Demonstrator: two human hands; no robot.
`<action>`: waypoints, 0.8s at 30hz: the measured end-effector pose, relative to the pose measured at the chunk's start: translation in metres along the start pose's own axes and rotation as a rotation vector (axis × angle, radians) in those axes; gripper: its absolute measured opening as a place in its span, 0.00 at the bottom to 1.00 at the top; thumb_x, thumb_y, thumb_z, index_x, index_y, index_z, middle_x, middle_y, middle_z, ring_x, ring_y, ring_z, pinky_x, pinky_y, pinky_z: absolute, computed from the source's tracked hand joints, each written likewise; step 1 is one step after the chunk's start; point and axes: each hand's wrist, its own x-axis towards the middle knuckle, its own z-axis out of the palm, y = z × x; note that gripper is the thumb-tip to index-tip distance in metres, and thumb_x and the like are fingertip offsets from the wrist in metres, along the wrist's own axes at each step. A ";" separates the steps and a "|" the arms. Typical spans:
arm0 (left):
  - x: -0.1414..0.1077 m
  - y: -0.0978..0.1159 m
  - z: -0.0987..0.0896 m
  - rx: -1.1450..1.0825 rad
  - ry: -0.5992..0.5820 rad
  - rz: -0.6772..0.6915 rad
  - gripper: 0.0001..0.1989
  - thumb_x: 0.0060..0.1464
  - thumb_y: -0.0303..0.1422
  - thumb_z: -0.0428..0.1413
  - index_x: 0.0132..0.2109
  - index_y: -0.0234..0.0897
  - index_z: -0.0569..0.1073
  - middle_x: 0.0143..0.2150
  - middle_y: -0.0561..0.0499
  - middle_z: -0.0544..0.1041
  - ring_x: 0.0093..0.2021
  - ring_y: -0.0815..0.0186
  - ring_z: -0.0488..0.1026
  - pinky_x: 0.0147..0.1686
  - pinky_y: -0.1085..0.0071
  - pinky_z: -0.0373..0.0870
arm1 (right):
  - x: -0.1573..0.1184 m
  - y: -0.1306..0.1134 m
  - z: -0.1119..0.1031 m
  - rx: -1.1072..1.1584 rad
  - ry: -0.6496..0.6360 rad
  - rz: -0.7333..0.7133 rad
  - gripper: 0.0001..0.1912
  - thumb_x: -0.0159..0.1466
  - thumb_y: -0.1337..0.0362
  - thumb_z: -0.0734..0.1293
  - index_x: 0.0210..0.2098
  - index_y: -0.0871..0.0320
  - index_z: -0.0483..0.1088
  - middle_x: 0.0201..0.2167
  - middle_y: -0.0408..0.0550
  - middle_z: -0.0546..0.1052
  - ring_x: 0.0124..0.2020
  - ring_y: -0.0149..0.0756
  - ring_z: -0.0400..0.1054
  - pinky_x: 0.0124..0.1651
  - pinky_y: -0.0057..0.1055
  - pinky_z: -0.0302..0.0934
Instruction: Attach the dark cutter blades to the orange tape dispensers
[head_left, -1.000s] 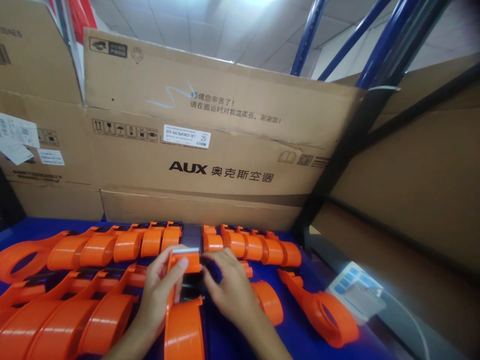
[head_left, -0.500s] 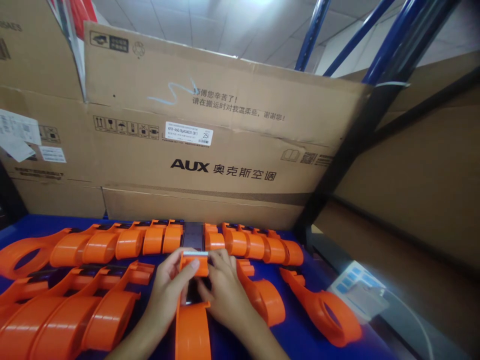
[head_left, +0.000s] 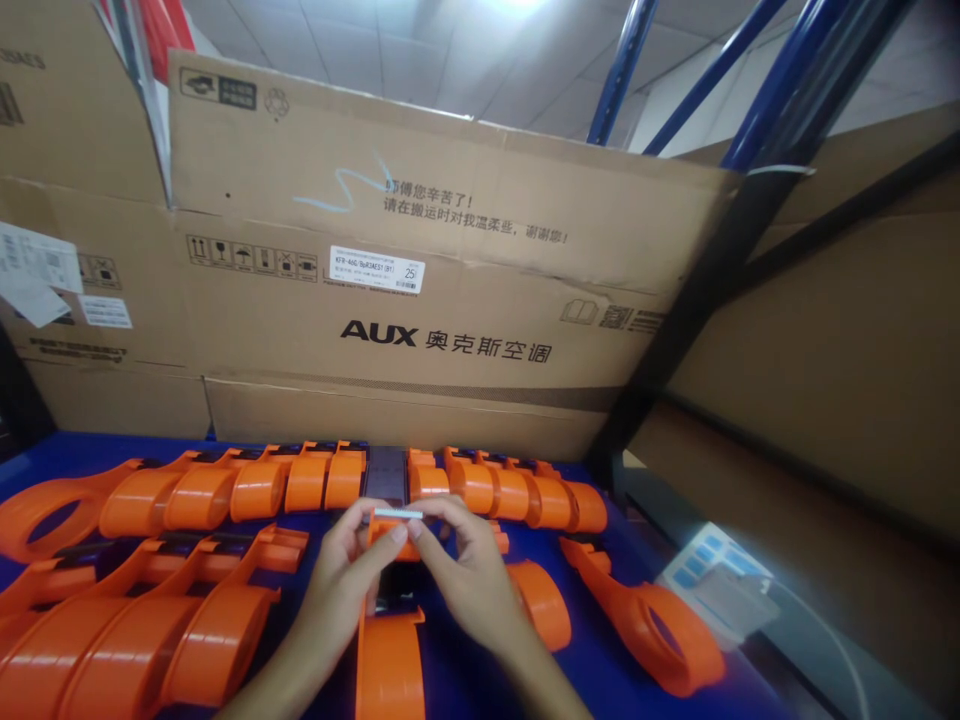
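An orange tape dispenser (head_left: 391, 660) lies upright in front of me at the bottom middle, its blade end pointing away. My left hand (head_left: 351, 560) grips its head from the left, with the thumb on the orange plate. Pressing on the same head from the right is my right hand (head_left: 461, 560), thumb and fingers pinched near the blade. A pale toothed blade (head_left: 399, 514) runs across the top of the head between my fingertips. Parts of the dispenser's neck are dark, and my fingers hide some of it.
Several orange tape dispensers (head_left: 225, 640) stand in rows on the blue table (head_left: 480, 690), left and behind. One dispenser (head_left: 660, 635) lies at the right, near a white power strip (head_left: 712, 575). A dark block (head_left: 386, 475) and a cardboard wall (head_left: 450, 400) are at the back.
My right hand has shifted from the dispenser's right side up to the blade, its thumb now on the front. The dispenser has moved slightly right.
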 end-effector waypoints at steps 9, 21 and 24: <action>-0.004 0.001 0.002 0.031 -0.015 0.023 0.18 0.55 0.46 0.64 0.44 0.39 0.74 0.16 0.64 0.59 0.13 0.76 0.51 0.14 0.79 0.45 | 0.001 0.003 -0.001 0.122 0.001 0.021 0.09 0.67 0.56 0.70 0.39 0.56 0.78 0.38 0.48 0.81 0.41 0.41 0.74 0.43 0.34 0.67; 0.003 0.002 -0.009 -0.002 0.040 0.027 0.18 0.57 0.47 0.63 0.46 0.40 0.72 0.13 0.64 0.62 0.12 0.75 0.50 0.15 0.77 0.45 | 0.001 0.009 -0.005 0.183 0.129 0.082 0.15 0.66 0.51 0.71 0.40 0.57 0.76 0.35 0.48 0.79 0.37 0.41 0.72 0.43 0.34 0.67; 0.003 0.003 -0.010 -0.020 0.055 0.028 0.18 0.57 0.47 0.62 0.46 0.40 0.72 0.12 0.64 0.60 0.12 0.75 0.51 0.15 0.77 0.45 | 0.003 0.008 -0.009 0.207 0.156 0.088 0.15 0.67 0.50 0.71 0.39 0.57 0.75 0.34 0.46 0.78 0.37 0.40 0.72 0.43 0.33 0.67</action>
